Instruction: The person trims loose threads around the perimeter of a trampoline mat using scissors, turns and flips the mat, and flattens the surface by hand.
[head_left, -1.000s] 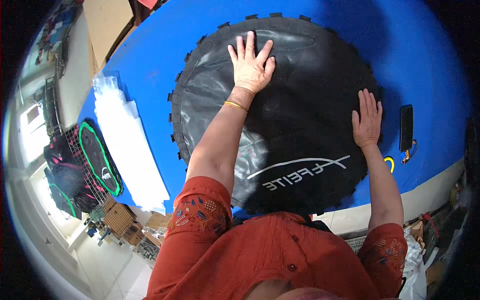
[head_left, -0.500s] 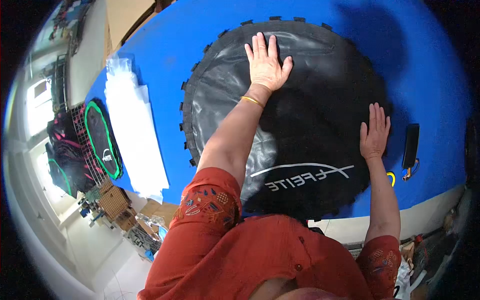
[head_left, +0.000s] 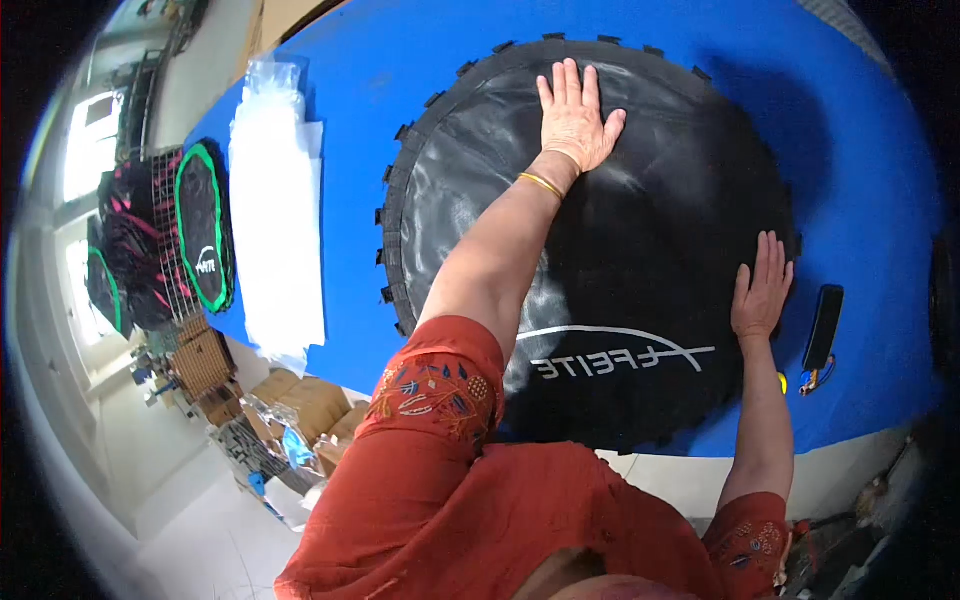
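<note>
A large round black trampoline mat [head_left: 660, 270] with short tabs around its edge and a white logo lies flat. My left hand [head_left: 582, 125], a gold bangle at its wrist, rests palm down on the upper part of the mat, fingers stretched out. At the mat's right edge, my right hand [head_left: 763, 300] also lies flat with its thumb apart. Neither hand grips anything. Just right of my right hand is a black, narrow tool or case [head_left: 823, 327] with a small metal fitting at its lower end.
The mat lies on a blue table surface [head_left: 350, 240]. A stack of clear plastic bags [head_left: 278, 220] is on the left. Beyond it, a green-edged black mat [head_left: 203, 230] stands by a wire rack. Cardboard boxes [head_left: 300, 405] sit on the floor at lower left.
The whole view has turned and shifted a little. My left hand appears slightly farther right over the mat. Both hands stay flat on it.
</note>
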